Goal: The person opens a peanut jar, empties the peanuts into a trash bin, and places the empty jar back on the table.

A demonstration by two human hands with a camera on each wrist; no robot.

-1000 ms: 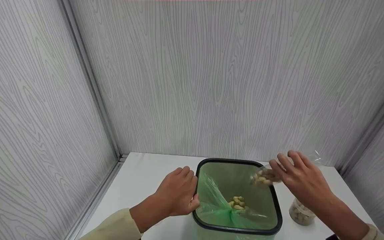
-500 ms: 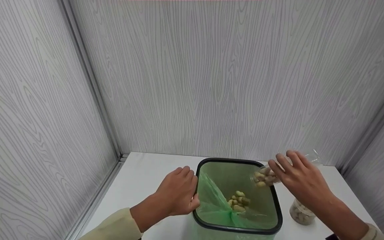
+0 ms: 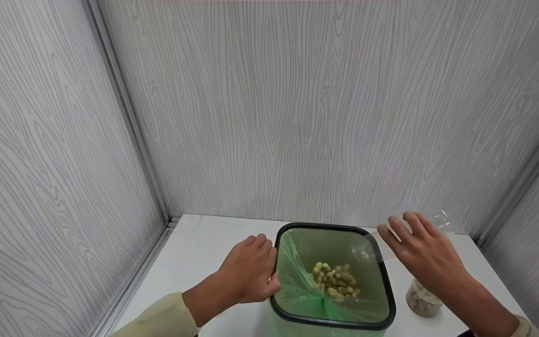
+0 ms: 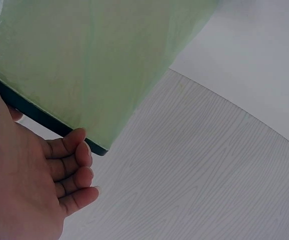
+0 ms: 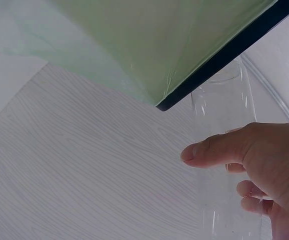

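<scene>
A bin (image 3: 332,324) with a black rim and a green plastic liner stands on the white table. My left hand (image 3: 251,267) grips its left rim, with curled fingers (image 4: 77,167) against the outside of the edge. In my right hand (image 3: 423,250) I hold a clear, see-through jar (image 5: 219,112), tilted with its mouth over the bin's right rim; no peanuts show inside it. Peanuts in their shells (image 3: 337,283) lie heaped in the liner.
Another clear jar (image 3: 423,304), filled with pale pieces, stands right of the bin under my right forearm. White wood-grain panels (image 3: 307,117) rise behind and at both sides. A dark object is partly visible at the lower right edge.
The peanuts in the jar have tumbled out into the bin, and the heap there has grown. Both hands have stayed almost in place.
</scene>
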